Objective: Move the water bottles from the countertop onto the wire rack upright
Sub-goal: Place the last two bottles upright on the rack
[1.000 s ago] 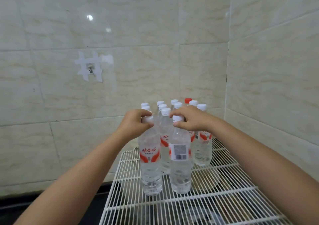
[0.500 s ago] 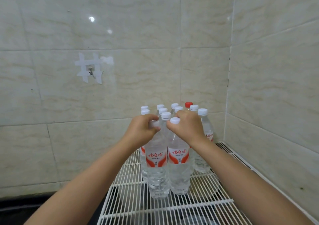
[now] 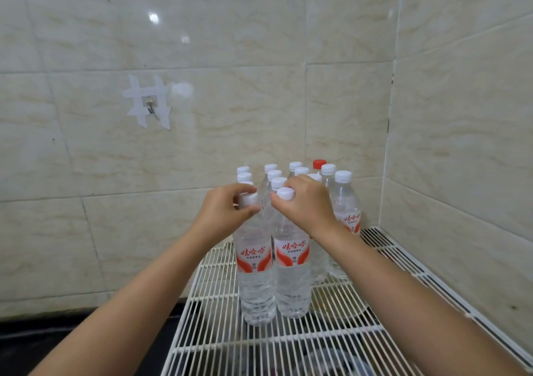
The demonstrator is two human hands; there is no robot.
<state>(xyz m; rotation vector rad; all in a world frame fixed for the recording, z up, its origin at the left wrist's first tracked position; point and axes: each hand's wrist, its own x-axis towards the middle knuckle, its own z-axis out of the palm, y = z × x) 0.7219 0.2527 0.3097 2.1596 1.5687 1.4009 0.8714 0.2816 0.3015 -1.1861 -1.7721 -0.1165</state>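
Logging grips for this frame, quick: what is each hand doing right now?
Left hand: fingers curled round the neck of the front left bottle.
Right hand: fingers curled round the neck of the front right bottle.

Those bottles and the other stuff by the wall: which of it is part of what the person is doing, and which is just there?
Part of the job:
- two front bottles, standing upright, necks gripped
- left hand
- right hand
- wire rack
- back bottles, already on the rack

Just there:
- taped wall hook
- red-capped bottle, among the others
- tiled wall
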